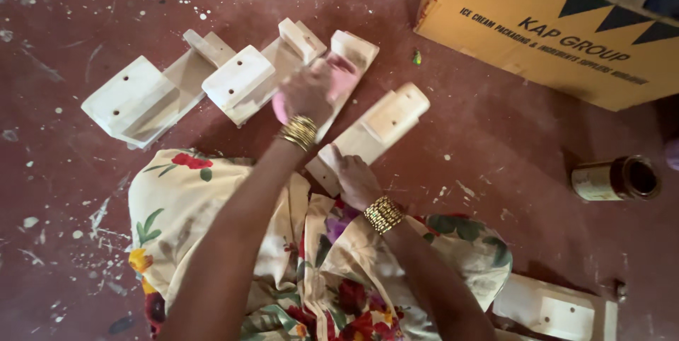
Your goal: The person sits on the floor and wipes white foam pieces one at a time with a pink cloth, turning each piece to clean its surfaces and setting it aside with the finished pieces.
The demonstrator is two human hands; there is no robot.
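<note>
Left hand (305,92) presses a pink cloth (339,81) on one wooden bracket (244,79); right hand (356,180) pins another bracket (371,132). The open tin (617,178), probably finish, could tip.

Floor (495,129): dark red-brown, hard, flecked with white paint spatter, densest at left and lower left.

On it, upper centre: a row of pale wooden brackets. Left bracket (138,97) and the next one (239,81) touch; a third (346,54) lies just beside, partly covered. A fourth bracket (375,132) lies apart, angled, nearer the person. A fifth (555,309) sits at lower right, well apart.

Yellow cardboard box (537,26) upper right. Small open tin (617,178) on its side at right. Tiny green scrap (417,57) near the box corner.
</note>
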